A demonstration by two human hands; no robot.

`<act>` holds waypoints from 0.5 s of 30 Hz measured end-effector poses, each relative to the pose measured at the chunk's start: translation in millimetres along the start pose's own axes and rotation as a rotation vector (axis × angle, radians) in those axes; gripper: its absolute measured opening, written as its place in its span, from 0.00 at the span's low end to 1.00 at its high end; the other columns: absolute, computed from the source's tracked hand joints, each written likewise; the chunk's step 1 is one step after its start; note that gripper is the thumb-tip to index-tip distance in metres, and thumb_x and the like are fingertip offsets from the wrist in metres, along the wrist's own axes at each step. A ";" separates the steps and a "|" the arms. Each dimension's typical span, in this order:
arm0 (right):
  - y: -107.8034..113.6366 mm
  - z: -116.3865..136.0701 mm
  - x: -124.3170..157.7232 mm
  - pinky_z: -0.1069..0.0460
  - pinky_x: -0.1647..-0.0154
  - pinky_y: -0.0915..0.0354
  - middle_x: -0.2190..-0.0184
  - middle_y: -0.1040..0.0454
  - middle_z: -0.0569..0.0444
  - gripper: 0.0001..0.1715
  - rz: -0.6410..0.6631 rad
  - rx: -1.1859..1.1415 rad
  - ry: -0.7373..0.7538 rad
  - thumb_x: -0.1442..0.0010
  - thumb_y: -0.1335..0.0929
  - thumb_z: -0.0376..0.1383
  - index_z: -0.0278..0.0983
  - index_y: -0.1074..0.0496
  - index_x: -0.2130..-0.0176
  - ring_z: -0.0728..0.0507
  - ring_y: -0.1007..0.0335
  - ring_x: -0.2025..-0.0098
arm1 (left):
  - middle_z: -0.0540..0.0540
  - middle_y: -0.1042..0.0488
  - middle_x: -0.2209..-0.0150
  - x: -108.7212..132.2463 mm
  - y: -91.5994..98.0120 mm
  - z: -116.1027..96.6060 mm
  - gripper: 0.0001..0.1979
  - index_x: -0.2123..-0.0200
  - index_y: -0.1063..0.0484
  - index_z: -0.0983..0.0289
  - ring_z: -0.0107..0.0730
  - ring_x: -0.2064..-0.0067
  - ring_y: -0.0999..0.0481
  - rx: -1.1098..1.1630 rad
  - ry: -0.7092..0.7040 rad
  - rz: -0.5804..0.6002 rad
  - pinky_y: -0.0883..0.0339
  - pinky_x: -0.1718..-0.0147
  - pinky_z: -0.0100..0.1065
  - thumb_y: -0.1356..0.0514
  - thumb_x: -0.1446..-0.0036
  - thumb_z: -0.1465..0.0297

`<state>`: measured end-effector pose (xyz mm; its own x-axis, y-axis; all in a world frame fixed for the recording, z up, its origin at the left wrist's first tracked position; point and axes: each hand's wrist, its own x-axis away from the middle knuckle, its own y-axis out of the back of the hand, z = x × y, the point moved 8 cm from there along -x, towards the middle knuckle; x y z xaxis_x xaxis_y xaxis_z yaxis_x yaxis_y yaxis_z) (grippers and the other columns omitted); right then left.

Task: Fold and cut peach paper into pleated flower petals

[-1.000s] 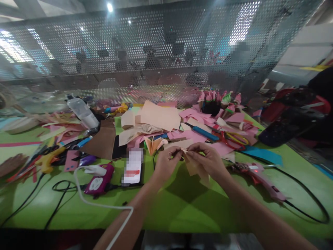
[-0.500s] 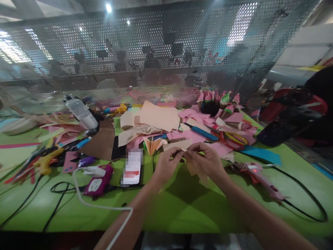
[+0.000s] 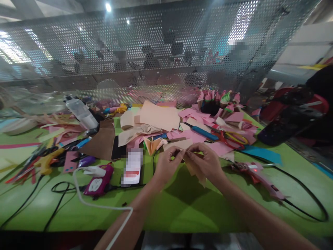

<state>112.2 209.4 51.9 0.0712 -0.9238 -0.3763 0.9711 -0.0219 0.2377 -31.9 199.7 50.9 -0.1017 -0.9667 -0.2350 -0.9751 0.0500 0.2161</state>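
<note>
Between my two hands, just above the green table [image 3: 182, 215], hangs a tan paper strip [image 3: 195, 171]. My left hand [image 3: 169, 162] pinches its upper end between thumb and fingertips. My right hand [image 3: 205, 160] pinches the same end from the other side, fingertips touching the left ones. The strip's lower part dangles under my right palm, and the pinched end is mostly hidden by fingers. Just left of my hands stands a folded orange paper piece [image 3: 151, 145]. A phone [image 3: 133, 166] with a lit screen lies beside my left forearm.
A pink glue gun [image 3: 262, 180] with a red light and a black cable lies right. Scissors [image 3: 229, 139], a blue cutter [image 3: 203, 132] and paper scraps [image 3: 160, 116] cover the back. Left are a purple power strip [image 3: 98, 181], a yellow glue gun [image 3: 49, 161] and a bottle [image 3: 81, 113].
My fingertips have shifted slightly on the paper's pinched end, and the hanging strip has swung and turned a little. A yellowish strip shows at the far left edge. Other tabletop things stay put.
</note>
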 end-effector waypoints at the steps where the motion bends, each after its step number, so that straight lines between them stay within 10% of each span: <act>1: -0.2 0.4 0.3 0.51 0.67 0.35 0.71 0.26 0.53 0.10 0.000 -0.003 0.003 0.43 0.29 0.43 0.39 0.27 0.71 0.43 0.31 0.66 | 0.53 0.25 0.71 -0.2 0.1 0.3 0.10 0.68 0.27 0.65 0.31 0.68 0.26 -0.009 -0.003 -0.002 0.32 0.68 0.30 0.43 0.40 0.64; 15: 2.8 2.6 -3.8 0.49 0.64 0.32 0.66 0.24 0.52 0.12 0.051 -0.022 -0.027 0.43 0.30 0.45 0.40 0.27 0.63 0.43 0.28 0.64 | 0.52 0.25 0.69 -3.4 9.5 1.8 0.10 0.66 0.27 0.63 0.30 0.67 0.27 -0.015 -0.076 -0.053 0.32 0.66 0.31 0.45 0.38 0.66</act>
<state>114.1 211.8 56.3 0.1149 -0.9334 -0.3400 0.9712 0.0335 0.2361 -41.1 203.9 52.1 -0.0654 -0.9461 -0.3173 -0.9765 -0.0047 0.2153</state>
